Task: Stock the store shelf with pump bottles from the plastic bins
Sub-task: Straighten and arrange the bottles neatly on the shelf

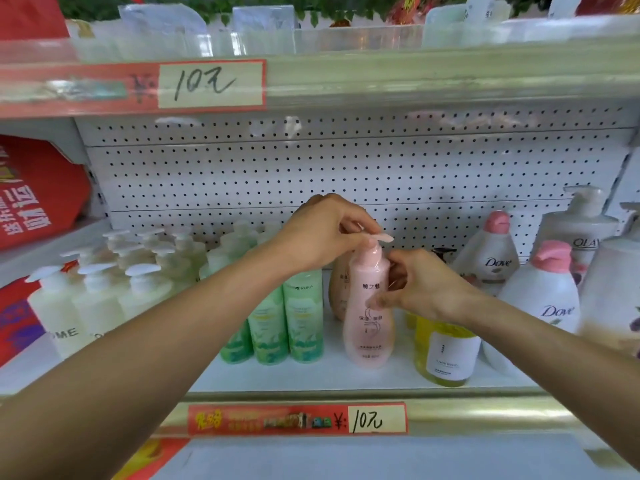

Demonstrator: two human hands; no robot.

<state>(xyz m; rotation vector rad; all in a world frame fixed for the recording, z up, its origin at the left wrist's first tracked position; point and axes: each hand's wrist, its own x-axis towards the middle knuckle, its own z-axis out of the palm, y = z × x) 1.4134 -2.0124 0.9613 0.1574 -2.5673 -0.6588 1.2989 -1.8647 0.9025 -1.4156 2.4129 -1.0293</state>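
Left hand point(322, 230) and right hand point(426, 287) hold the pink pump bottle point(369, 329) upright.

Price tag point(376, 420) 10元; Dove btl point(543, 308), OLAY btl point(583, 241), green btl point(303, 318) w/ IRUKA.

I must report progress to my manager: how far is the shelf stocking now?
Done: white pump bottles, green bottles and a yellow bottle stand on the shelf. In hand: the pink pump bottle, upright on the shelf; the left hand pinches its pump head, the right hand grips its upper body. Left: unclear, the bins are out of view.
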